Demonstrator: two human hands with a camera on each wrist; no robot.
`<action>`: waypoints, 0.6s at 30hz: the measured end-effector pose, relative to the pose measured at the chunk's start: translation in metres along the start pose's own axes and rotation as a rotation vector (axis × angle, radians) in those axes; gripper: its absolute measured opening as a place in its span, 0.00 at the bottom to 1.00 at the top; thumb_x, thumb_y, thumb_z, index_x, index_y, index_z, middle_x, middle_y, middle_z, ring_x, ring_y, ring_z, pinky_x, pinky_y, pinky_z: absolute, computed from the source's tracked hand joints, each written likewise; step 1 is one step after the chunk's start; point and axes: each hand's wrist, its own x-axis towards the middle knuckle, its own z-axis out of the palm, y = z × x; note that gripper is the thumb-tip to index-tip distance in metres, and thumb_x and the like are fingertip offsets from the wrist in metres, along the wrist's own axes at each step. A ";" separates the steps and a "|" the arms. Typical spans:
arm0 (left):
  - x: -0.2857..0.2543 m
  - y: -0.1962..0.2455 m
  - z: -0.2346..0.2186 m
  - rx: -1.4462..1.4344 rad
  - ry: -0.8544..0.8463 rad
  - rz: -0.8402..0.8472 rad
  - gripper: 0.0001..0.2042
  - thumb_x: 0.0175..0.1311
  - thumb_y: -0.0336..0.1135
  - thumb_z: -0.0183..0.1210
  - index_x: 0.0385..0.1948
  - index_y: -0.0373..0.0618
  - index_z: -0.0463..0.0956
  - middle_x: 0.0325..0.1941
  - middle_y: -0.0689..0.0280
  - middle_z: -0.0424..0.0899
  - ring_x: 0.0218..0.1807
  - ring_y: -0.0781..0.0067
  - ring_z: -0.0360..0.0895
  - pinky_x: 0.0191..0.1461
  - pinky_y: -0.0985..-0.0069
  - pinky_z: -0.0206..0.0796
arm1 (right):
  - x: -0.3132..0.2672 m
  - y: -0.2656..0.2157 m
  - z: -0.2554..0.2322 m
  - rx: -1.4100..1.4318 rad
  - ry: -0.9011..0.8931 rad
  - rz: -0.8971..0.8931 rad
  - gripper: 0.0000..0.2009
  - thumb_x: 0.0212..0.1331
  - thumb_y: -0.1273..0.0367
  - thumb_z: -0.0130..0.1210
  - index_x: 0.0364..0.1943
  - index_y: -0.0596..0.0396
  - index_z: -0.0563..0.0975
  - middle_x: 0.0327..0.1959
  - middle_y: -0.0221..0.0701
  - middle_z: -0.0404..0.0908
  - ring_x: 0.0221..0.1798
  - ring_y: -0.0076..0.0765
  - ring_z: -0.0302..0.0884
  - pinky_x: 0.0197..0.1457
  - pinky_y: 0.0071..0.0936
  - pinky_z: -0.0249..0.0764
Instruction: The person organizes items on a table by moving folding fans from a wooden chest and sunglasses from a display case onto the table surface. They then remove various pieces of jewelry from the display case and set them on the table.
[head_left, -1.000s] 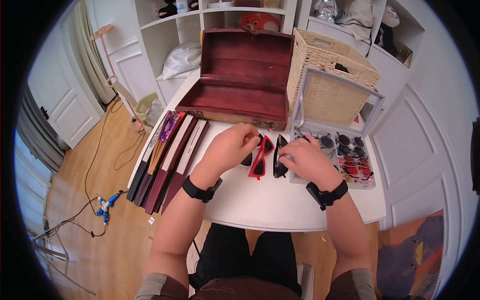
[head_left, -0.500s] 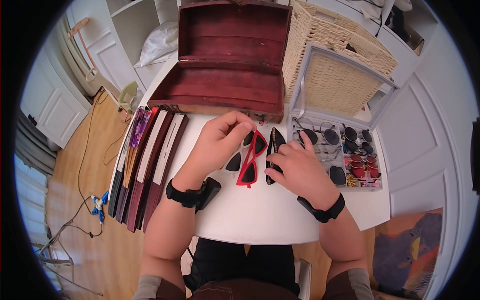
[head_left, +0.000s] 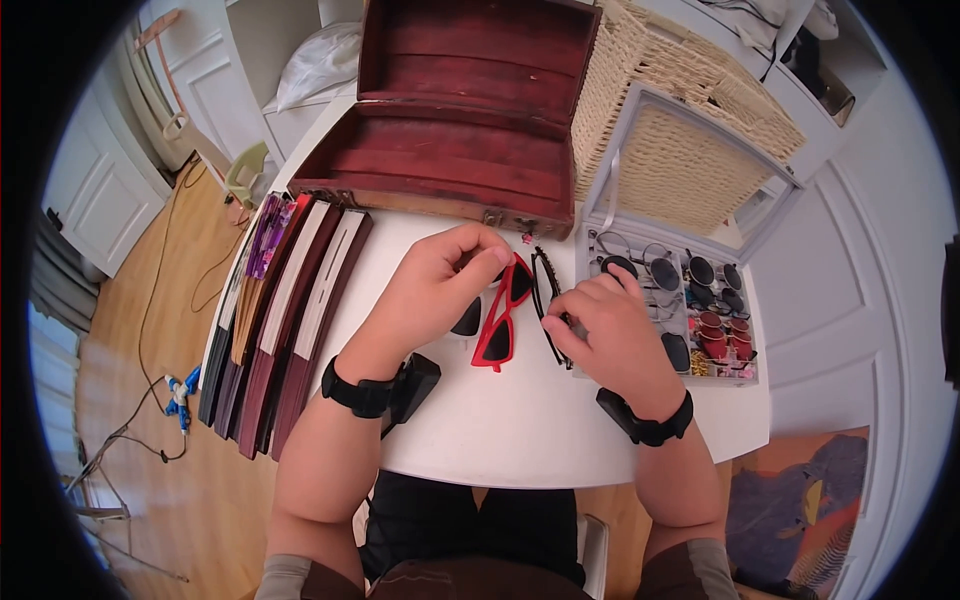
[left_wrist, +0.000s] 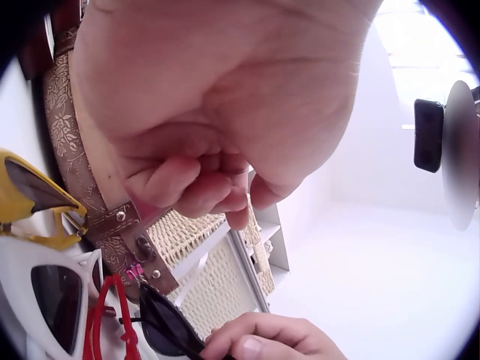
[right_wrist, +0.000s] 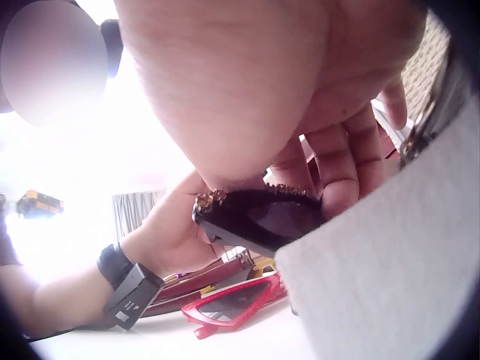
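My right hand pinches a pair of black sunglasses by the frame and holds it tilted just above the white table. In the right wrist view the black sunglasses show a studded top edge between thumb and fingers. Red sunglasses lie beside them. My left hand hovers over the red pair's far end with fingers curled; the left hand holds nothing in its wrist view. White sunglasses peek out from under it, and a yellow pair lies further left.
A grey lidded organiser tray with several sunglasses stands at the right. An open red wooden chest sits behind the hands, a wicker basket beside it. A row of books lies along the table's left edge.
The right hand has raised the black sunglasses off the table and tilted them on edge. The left hand stays over the red pair. The head view has shifted slightly.
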 end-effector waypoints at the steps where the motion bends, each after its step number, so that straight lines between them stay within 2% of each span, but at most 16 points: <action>1: -0.001 0.002 -0.001 -0.003 -0.002 0.005 0.09 0.78 0.35 0.57 0.42 0.40 0.82 0.31 0.77 0.80 0.32 0.91 0.68 0.35 0.86 0.61 | 0.000 0.001 0.001 0.009 0.017 -0.003 0.09 0.63 0.61 0.65 0.33 0.50 0.84 0.33 0.29 0.82 0.49 0.39 0.79 0.75 0.53 0.60; 4: -0.003 0.003 -0.001 -0.028 -0.035 -0.093 0.09 0.76 0.35 0.59 0.42 0.37 0.82 0.32 0.75 0.79 0.33 0.87 0.69 0.37 0.83 0.64 | 0.000 0.003 0.005 -0.045 0.042 -0.020 0.09 0.63 0.60 0.64 0.33 0.50 0.84 0.34 0.29 0.82 0.49 0.39 0.78 0.74 0.53 0.61; 12: -0.002 0.005 -0.002 -0.038 -0.004 -0.067 0.08 0.77 0.32 0.56 0.40 0.38 0.81 0.28 0.78 0.74 0.31 0.91 0.65 0.34 0.86 0.58 | -0.003 -0.002 0.014 -0.145 -0.061 -0.060 0.12 0.64 0.57 0.63 0.35 0.49 0.86 0.35 0.29 0.82 0.50 0.40 0.77 0.74 0.54 0.60; 15: -0.002 0.002 -0.004 -0.010 0.008 -0.082 0.09 0.78 0.33 0.55 0.40 0.39 0.81 0.27 0.79 0.73 0.29 0.91 0.65 0.32 0.85 0.57 | -0.006 0.000 0.018 -0.088 0.051 -0.086 0.12 0.63 0.57 0.63 0.36 0.50 0.86 0.36 0.29 0.81 0.50 0.40 0.77 0.73 0.54 0.60; 16: -0.001 0.001 -0.002 0.002 0.028 -0.066 0.09 0.78 0.35 0.55 0.40 0.41 0.80 0.24 0.80 0.68 0.27 0.92 0.59 0.30 0.85 0.51 | -0.006 -0.002 0.016 -0.088 0.069 -0.089 0.10 0.63 0.59 0.64 0.39 0.49 0.85 0.37 0.29 0.81 0.50 0.40 0.77 0.68 0.50 0.63; 17: 0.000 0.001 -0.002 0.015 0.050 -0.049 0.10 0.79 0.36 0.54 0.39 0.42 0.80 0.22 0.82 0.64 0.24 0.93 0.54 0.27 0.85 0.44 | -0.006 -0.002 0.014 -0.096 0.072 -0.087 0.10 0.63 0.59 0.64 0.39 0.49 0.85 0.37 0.29 0.81 0.50 0.40 0.77 0.68 0.50 0.63; 18: 0.000 -0.001 -0.003 0.001 0.052 -0.037 0.10 0.79 0.37 0.54 0.39 0.42 0.80 0.22 0.83 0.61 0.24 0.93 0.52 0.27 0.85 0.43 | -0.005 -0.002 0.012 -0.076 0.115 -0.058 0.09 0.62 0.62 0.64 0.40 0.49 0.84 0.38 0.29 0.81 0.49 0.40 0.78 0.65 0.48 0.64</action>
